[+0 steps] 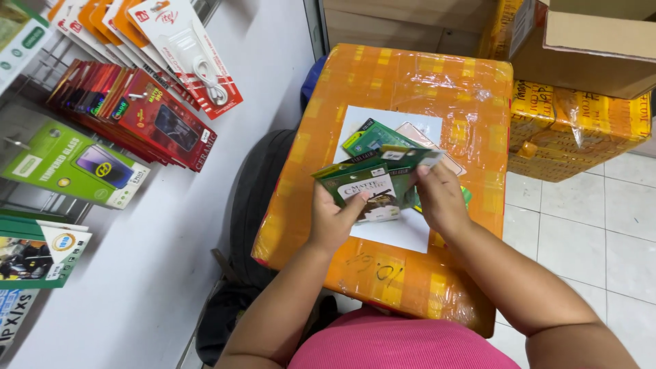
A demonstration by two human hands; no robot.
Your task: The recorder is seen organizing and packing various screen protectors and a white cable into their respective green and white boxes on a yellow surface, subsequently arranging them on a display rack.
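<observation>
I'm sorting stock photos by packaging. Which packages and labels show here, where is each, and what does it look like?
Green packets: fanned in both hands, flat, green and white.
White sheet: on the orange box, rectangular.
Red packets: hanging on the left rack, flat.
Green pack: left rack, lime green.
Cardboard box: upper right, brown.

White tiled floor (581, 232), pale wall panel (205, 205) with display hooks (20, 143), perhaps a shop.
</observation>
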